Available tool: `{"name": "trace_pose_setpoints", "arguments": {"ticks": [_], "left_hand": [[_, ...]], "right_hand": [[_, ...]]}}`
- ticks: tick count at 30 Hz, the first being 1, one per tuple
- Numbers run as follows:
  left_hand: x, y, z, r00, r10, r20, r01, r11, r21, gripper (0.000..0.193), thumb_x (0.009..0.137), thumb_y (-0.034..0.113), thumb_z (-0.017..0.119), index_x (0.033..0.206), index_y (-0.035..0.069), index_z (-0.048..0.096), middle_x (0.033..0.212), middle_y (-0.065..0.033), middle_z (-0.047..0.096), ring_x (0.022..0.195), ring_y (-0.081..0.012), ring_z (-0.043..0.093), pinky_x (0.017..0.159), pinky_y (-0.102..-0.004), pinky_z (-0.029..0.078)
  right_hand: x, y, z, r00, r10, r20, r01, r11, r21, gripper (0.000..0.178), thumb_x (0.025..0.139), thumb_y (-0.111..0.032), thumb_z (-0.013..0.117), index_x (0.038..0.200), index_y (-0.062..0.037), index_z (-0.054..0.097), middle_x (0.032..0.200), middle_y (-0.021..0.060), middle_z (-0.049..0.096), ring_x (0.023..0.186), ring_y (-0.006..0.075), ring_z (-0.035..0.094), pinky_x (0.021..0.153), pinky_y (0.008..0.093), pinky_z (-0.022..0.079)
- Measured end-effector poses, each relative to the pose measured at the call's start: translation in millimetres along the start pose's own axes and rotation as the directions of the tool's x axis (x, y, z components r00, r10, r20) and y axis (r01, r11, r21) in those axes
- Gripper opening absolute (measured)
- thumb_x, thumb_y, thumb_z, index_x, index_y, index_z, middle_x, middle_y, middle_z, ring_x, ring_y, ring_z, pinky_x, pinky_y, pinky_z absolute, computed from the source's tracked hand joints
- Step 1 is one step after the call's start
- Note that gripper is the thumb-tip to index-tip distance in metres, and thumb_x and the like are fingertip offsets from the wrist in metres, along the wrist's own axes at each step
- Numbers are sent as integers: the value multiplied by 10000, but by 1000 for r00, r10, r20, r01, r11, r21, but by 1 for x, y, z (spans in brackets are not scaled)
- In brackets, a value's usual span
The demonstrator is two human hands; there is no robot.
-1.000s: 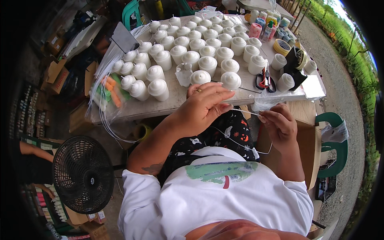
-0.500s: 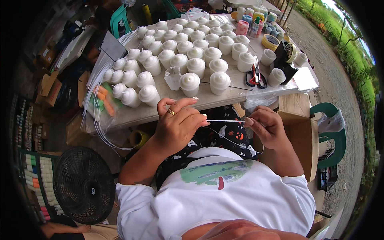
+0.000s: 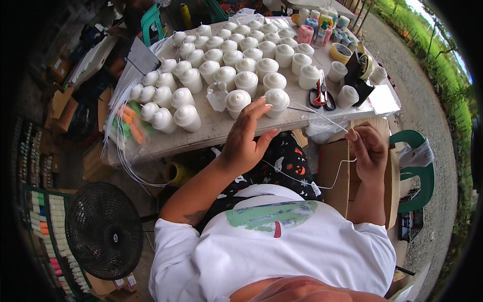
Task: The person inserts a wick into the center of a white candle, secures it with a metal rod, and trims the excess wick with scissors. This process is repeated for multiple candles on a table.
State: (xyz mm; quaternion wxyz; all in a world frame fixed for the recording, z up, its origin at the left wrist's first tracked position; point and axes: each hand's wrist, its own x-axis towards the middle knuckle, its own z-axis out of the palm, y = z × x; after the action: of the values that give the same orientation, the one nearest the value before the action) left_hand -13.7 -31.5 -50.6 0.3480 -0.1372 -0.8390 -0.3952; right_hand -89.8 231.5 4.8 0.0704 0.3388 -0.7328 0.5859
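Observation:
My right hand (image 3: 370,150) pinches a thin white cord (image 3: 327,119) between thumb and fingertips. One end stretches up and left over the table's front edge; the other part bends down in a loose loop above my lap. My left hand (image 3: 247,135) is open, fingers stretched and thumb apart, with its fingertips at the left side of a white candle (image 3: 276,102) in the front row. Whether they touch it I cannot tell. Another white candle (image 3: 237,102) stands just behind that hand, beside a crumpled whitish piece (image 3: 217,96).
Rows of white candles (image 3: 232,59) fill the table (image 3: 166,142). Scissors (image 3: 322,95), a black tape dispenser (image 3: 358,75) and tape rolls (image 3: 340,52) lie right. White strands (image 3: 118,105) hang off the left edge. A cardboard box (image 3: 334,168), green chair (image 3: 425,176) and black fan (image 3: 104,230) stand around me.
My left hand has let go of the cord, opened and moved forward to the front candle. My right hand has shifted right, carrying the cord, which was stretched between both hands.

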Motion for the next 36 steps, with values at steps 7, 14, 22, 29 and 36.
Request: {"name": "trace_pose_setpoints", "arguments": {"ticks": [7,14,22,29,36], "left_hand": [[3,-54,77,988,-84,-130,107,978,182,992,778,142,737,1440,-85,34,1398,-377,277,1292,-499,344,1094,-497,279],[5,-64,72,981,4,-195,9,998,69,848,741,16,724,1409,-21,203,1322,-294,437,1235,-435,452,1048,-462,374],[16,-17,26,952,198,-234,-177,978,107,904,708,-131,663,1415,7,118,1314,-279,474,1227,-387,496,1069,-462,349],[15,-18,19,932,255,-259,-206,958,200,843,689,-110,674,1390,-16,216,1295,-253,520,1225,-397,501,1090,-510,299],[11,-20,16,938,240,-251,-186,957,221,828,693,-85,698,1383,10,250,1324,-176,527,1247,-357,494,1093,-527,283]], "right_hand": [[2,-2,3,994,-108,-2,106,982,-158,47,831,3,675,829,24,632,729,53,554,652,122,514,588,237,397],[-1,0,5,972,-233,25,233,950,-206,52,822,5,683,826,18,633,720,65,551,621,137,505,553,243,395],[1,-21,9,912,-393,120,411,886,-214,78,769,20,695,805,-1,629,712,54,517,638,206,488,664,325,405],[3,-22,12,891,-427,155,453,858,-241,98,749,18,699,806,-21,630,704,52,507,645,214,489,693,345,406],[6,-26,15,872,-446,200,487,829,-274,111,743,17,703,813,-28,628,704,50,503,654,220,496,708,358,415]]}}
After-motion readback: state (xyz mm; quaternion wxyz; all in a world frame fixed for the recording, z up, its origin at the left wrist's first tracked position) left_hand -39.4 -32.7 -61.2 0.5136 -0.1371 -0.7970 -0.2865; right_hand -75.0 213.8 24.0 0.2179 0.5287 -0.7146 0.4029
